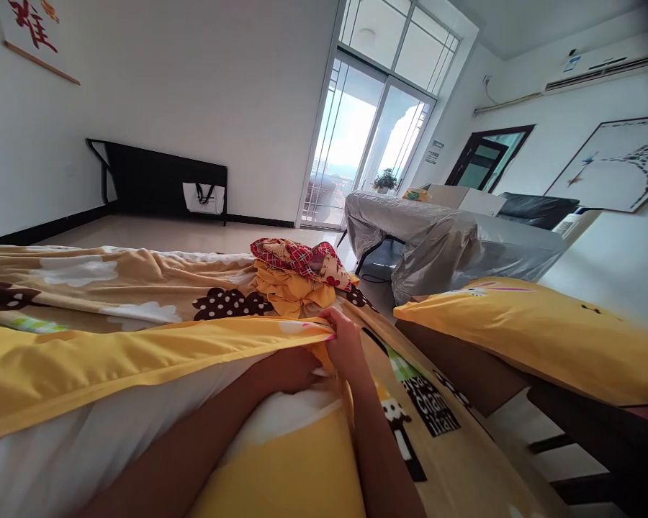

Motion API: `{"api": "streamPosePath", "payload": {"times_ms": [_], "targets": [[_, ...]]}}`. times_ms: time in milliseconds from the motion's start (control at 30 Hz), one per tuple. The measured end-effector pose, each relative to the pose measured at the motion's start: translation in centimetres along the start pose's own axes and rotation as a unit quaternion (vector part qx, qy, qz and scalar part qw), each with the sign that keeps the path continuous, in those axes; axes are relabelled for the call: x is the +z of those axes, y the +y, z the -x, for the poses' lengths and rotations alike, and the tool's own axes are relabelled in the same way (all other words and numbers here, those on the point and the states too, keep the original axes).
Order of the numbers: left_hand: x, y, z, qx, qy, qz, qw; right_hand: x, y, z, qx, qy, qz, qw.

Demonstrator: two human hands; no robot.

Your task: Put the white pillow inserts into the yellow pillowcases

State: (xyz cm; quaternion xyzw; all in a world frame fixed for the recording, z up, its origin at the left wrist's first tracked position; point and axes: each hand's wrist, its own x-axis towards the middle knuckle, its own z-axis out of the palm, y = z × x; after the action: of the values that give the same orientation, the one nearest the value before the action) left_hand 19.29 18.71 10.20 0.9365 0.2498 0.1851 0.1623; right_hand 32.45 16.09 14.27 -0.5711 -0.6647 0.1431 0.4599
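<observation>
A yellow pillowcase [156, 356] is spread open in front of me, with a white pillow [286, 421] showing between its layers. My right hand [344, 344] pinches the upper edge of the case near its far corner. Under that raised edge, my left hand [297, 368] reaches inside the case; its fingers look curled at the white pillow's corner and are partly hidden by the cloth. Just beyond both hands lie a bunched yellow cloth [291, 288] and a red plaid cloth [302, 260] on the patterned bedding [145, 277].
At the right, a yellow pillow [534, 334] rests on a dark brown surface. Behind it stands furniture under a grey plastic cover [437, 237], with boxes on top. A black folded frame [162, 176] leans on the far wall, with a white bag [204, 198] at it.
</observation>
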Motion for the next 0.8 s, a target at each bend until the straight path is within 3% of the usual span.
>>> {"api": "streamPosePath", "payload": {"times_ms": [167,300,467,667,800], "targets": [[-0.4,0.3,-0.6,-0.043,0.029,0.016,0.999,0.1,0.0,-0.3,0.003,0.0,-0.035,0.999],[-0.5,0.8,-0.5,-0.044,0.022,0.004,0.999,0.2,0.2,-0.2,0.02,0.007,0.007,1.0],[-0.4,1.4,0.3,-0.008,-0.012,-0.031,0.999,0.3,0.2,0.0,0.025,0.01,0.078,0.997],[0.4,1.9,0.5,0.126,-0.016,-0.206,0.97,0.1,-0.3,0.0,0.013,-0.023,0.007,1.0],[0.2,2.0,0.9,0.085,0.037,-0.129,0.987,-0.1,-0.2,-0.1,0.014,-0.015,-0.007,1.0]]}}
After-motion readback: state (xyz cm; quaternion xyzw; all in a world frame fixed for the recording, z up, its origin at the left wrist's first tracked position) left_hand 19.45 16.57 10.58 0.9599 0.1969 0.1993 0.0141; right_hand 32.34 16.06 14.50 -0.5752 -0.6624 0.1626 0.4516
